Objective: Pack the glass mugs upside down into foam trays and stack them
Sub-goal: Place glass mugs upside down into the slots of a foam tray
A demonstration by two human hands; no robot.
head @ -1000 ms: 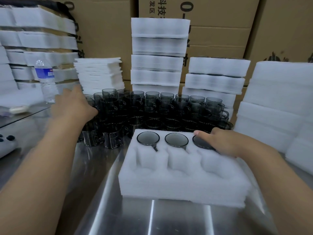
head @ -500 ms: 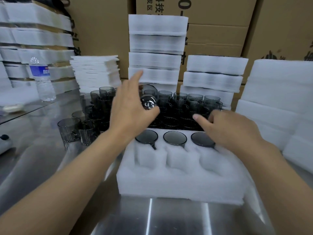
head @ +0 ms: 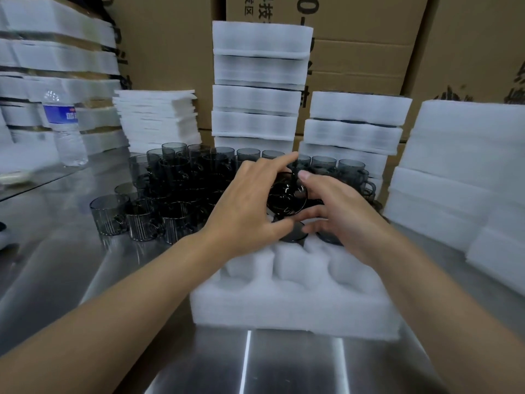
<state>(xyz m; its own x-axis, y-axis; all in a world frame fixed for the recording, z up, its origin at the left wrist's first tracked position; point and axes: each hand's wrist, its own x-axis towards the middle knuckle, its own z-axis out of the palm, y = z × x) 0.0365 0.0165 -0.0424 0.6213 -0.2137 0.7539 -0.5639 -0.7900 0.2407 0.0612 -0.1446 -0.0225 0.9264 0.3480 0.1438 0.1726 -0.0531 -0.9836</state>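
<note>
Two hands meet on one dark glass mug point(head: 287, 197): the left hand point(head: 250, 206) cups it, thumb beneath, forefinger stretched out; the right hand point(head: 341, 211) pinches its other side. Just below them lies the foam tray point(head: 284, 302) on the table point(head: 85, 268); loose mugs point(head: 176, 191) crowd beyond the left hand.

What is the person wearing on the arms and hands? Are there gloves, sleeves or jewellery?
Nothing that shows. The left hand and the right hand are without gloves, and I see no ring, watch or bracelet. Both forearms are uncovered as far as the picture's lower edge, so any sleeve ends out of view.
</note>
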